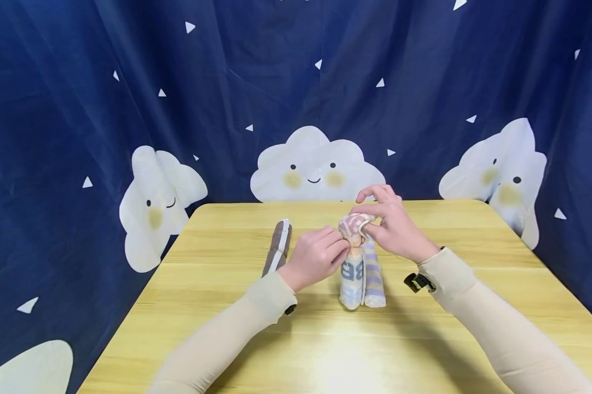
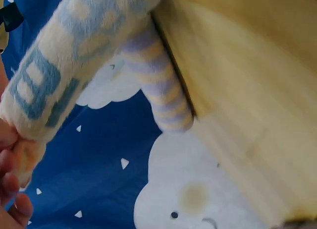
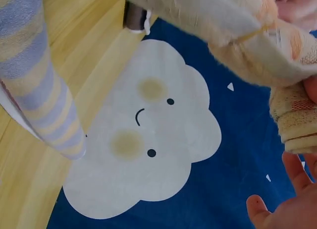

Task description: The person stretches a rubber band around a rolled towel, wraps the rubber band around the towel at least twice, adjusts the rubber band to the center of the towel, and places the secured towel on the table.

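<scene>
Head view first, and both hands were right on it! The left hand (image 1: 317,254) gripped a rolled towel (image 1: 351,284), white with blue lettering, around its narrow orange neck (image 1: 355,250), fingertips bunched together. Up top, the right hand (image 1: 394,224) had thumb and finger pinched on the pink-patterned flap (image 1: 353,222), another finger held clear above. Just beside the towel on the desk (image 1: 325,350) lay the lavender-and-cream striped roll (image 1: 374,282); over past the left hand, the brown roll (image 1: 281,241) with its white stripe, partly hidden. Behind hung the blue cloud-print curtain (image 1: 256,65).

Across to the left wrist: plush pile, big blue letters, and the left hand's fingers gathered at that pinched-in neck. The towel slanted over the upper left, the striped roll beyond it by the desk edge. Whether the towel's other end touched the desk, I couldn't tell.

Then the right wrist: layered cloth sagging at a fold, some of the right hand's fingers spread below it, the pinch itself hardly visible. My call: a light, soft bundle, not slippery or fragile, but apt to squash and unroll; the neck looked the surest hold, the flap best taken by its edge.
</scene>
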Demonstrator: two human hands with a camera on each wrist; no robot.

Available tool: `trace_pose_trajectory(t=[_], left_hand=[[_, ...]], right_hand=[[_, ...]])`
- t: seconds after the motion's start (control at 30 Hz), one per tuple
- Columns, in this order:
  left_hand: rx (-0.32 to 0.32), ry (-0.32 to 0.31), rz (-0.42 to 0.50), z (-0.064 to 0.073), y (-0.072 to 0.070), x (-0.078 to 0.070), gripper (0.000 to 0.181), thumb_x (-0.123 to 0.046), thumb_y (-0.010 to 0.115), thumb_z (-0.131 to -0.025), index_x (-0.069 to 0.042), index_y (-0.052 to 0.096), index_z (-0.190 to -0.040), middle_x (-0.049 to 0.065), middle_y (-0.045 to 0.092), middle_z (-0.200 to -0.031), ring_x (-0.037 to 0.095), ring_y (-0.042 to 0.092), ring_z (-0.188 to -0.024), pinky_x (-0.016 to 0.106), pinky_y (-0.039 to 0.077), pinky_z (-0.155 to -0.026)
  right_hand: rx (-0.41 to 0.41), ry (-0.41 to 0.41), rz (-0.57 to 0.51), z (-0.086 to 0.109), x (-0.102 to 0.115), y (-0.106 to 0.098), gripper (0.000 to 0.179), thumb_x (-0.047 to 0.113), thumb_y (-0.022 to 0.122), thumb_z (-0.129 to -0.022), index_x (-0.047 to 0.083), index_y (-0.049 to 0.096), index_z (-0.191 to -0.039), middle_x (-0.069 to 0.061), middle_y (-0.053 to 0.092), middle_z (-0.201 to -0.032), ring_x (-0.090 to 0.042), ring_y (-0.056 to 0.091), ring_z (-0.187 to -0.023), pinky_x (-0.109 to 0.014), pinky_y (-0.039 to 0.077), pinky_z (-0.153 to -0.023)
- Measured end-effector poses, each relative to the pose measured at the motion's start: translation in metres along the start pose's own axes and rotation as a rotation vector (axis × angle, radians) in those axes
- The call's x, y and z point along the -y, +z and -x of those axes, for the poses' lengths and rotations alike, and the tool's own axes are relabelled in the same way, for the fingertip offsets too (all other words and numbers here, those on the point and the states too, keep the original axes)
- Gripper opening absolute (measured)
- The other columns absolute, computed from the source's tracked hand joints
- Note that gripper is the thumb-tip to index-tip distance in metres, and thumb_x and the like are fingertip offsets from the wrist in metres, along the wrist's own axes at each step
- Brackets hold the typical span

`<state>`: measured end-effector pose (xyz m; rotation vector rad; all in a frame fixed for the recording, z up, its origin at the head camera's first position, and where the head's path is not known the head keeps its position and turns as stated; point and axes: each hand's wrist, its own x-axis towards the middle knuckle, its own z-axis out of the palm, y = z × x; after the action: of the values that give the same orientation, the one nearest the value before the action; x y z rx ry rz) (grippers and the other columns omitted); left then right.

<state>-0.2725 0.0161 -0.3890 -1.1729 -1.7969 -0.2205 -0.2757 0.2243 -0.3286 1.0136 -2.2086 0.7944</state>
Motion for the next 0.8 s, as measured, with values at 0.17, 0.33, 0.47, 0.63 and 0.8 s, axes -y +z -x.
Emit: trace_pose_trajectory(t=[0.17, 0.33, 0.47, 0.63, 0.8], left_hand=[[-0.028, -0.097, 0.031, 0.003, 0.012, -0.003, 0.01, -0.014, 0.052, -0.079, -0.013, 0.062, -0.081, -0.006, 0.055, -0.079, 0.007, 0.047, -0.07, 0.014, 0.037, -0.051], [0.029, -0.088, -0.008, 0.001, 0.014, -0.002, 0.01, -0.015, 0.049, -0.077, -0.013, 0.058, -0.079, -0.005, 0.051, -0.079, 0.008, 0.046, -0.071, 0.013, 0.037, -0.051], [0.115, -0.03, -0.008, -0.001, 0.011, -0.001, 0.006, -0.016, 0.05, -0.075, -0.013, 0.055, -0.077, -0.004, 0.05, -0.078, 0.009, 0.045, -0.071, 0.014, 0.037, -0.053], [0.229, 0.03, 0.041, 0.0, 0.007, -0.002, 0.005, -0.018, 0.05, -0.077, -0.013, 0.05, -0.079, -0.003, 0.049, -0.081, 0.011, 0.045, -0.074, 0.016, 0.037, -0.055], [0.374, 0.044, 0.082, 0.006, -0.001, -0.005, 0.008, -0.02, 0.049, -0.08, -0.013, 0.05, -0.084, -0.003, 0.048, -0.084, 0.01, 0.044, -0.076, 0.017, 0.037, -0.055]], right_hand=[[-0.032, 0.003, -0.007, -0.001, 0.001, 0.001, 0.034, -0.003, 0.063, -0.067, 0.021, 0.072, -0.088, 0.003, 0.051, -0.106, -0.02, 0.036, -0.106, -0.045, 0.023, -0.079], [-0.044, 0.015, 0.007, -0.001, 0.0, -0.003, 0.032, -0.002, 0.066, -0.068, 0.022, 0.073, -0.088, 0.006, 0.05, -0.106, -0.02, 0.036, -0.106, -0.043, 0.022, -0.078], [-0.045, 0.027, 0.029, 0.003, -0.005, -0.005, 0.03, 0.001, 0.069, -0.068, 0.023, 0.073, -0.087, 0.007, 0.05, -0.106, -0.021, 0.036, -0.107, -0.043, 0.022, -0.078], [-0.04, 0.054, 0.052, 0.011, -0.016, -0.004, 0.029, 0.001, 0.069, -0.068, 0.023, 0.073, -0.087, 0.006, 0.05, -0.106, -0.022, 0.035, -0.108, -0.046, 0.022, -0.08], [-0.018, 0.063, 0.069, 0.017, -0.023, -0.002, 0.025, 0.005, 0.071, -0.069, 0.023, 0.073, -0.087, 0.005, 0.051, -0.107, -0.023, 0.036, -0.109, -0.049, 0.023, -0.083]])
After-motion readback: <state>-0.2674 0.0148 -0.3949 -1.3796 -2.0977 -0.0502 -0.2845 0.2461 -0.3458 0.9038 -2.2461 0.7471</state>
